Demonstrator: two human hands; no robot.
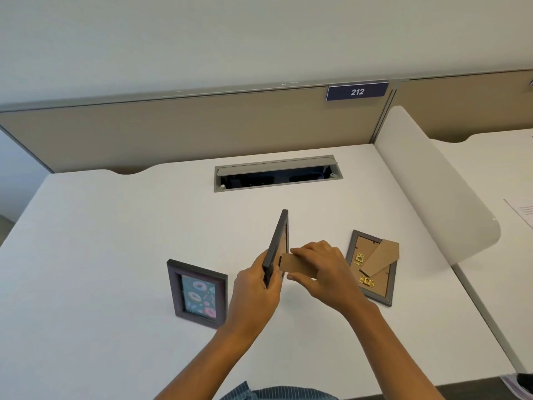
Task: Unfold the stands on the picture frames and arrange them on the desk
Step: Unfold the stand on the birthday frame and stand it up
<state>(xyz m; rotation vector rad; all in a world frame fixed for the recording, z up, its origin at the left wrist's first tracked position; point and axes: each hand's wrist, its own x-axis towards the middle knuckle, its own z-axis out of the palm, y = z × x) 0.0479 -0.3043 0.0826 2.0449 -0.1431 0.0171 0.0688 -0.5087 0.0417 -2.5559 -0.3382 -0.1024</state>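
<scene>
A white bench (115,255) fills the view, backed by a tan partition (173,131) bearing a "212" sign (357,91), with an open cable tray (277,173) at its rear. A donut-print frame (198,293) stands upright at left; another frame (372,268) lies face down at right, stand partly raised. Between them, the left hand (256,290) clamps a dark frame (277,248) edge-on above the bench, while the right hand (323,269) pinches its cardboard stand (297,265).

The only view, from the person's head, looks forward and down on the white desk (115,255), near, reaching the partition (187,125) behind.
</scene>
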